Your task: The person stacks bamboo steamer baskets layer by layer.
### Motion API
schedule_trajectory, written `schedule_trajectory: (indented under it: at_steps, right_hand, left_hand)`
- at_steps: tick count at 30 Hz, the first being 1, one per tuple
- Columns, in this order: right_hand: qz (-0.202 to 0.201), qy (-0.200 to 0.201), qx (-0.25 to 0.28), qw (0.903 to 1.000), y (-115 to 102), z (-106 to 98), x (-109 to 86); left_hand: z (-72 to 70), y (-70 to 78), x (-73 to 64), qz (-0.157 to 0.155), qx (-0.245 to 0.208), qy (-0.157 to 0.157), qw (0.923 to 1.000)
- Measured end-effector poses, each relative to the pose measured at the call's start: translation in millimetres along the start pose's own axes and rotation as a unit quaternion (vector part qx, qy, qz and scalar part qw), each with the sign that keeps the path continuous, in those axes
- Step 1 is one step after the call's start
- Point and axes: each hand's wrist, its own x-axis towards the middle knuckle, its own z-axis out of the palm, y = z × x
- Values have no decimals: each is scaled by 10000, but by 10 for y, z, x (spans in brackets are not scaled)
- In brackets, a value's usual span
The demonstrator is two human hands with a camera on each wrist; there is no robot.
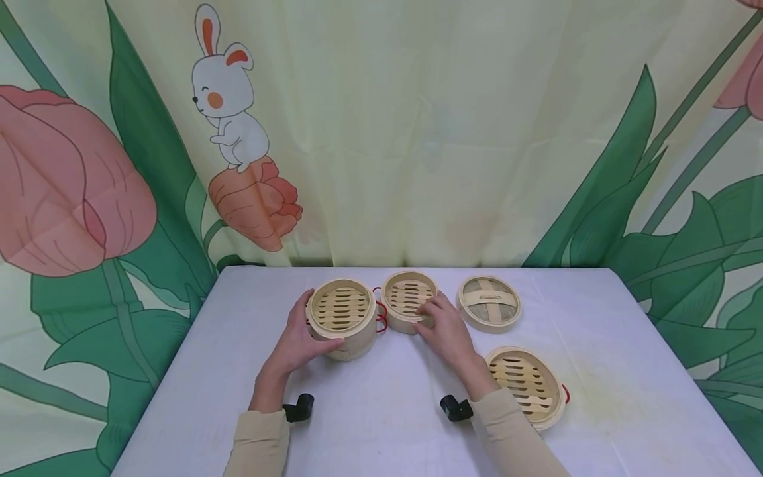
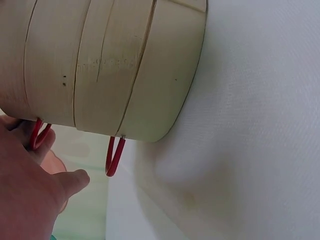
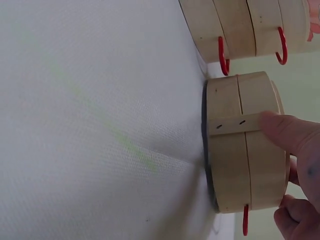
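Note:
My left hand (image 1: pixel 298 339) grips the upper part of a stack of round bamboo steamers (image 1: pixel 353 339), thumb across the near side and fingers round the left. Red loops (image 2: pixel 115 157) stick out from the stack's sides in the left wrist view. Just right of it, a shorter bamboo steamer (image 1: pixel 405 298) with a slatted floor stands on the table. My right hand (image 1: pixel 446 333) pinches its near right rim. In the right wrist view the thumb (image 3: pixel 280 127) presses the steamer's outer wall, the other fingers partly hidden behind the rim.
A bamboo lid (image 1: pixel 490 305) with a cross band lies right of the right hand. Another slatted steamer (image 1: pixel 524 384) with a red loop sits nearer, partly behind the right sleeve (image 1: pixel 514 430). A printed curtain (image 1: pixel 417 146) hangs behind the white table (image 1: pixel 369 430).

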Motion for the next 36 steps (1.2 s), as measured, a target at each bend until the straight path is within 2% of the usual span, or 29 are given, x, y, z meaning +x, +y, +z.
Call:
schedule_trajectory:
  at_steps: [12,27,36]
  right_hand:
    - [-29,162,130,9998,-13,-5,-9]
    - [-253,751,271,9965,-56,-82,13]
    - [-562,1302,469,9888,-149,-176,66]
  left_hand:
    - [4,-3,0,-19,11,-18,10000]
    - [-5,11,-4,-81,25,-70,9999]
    - [-9,6,-6,32,29,-73,10000]
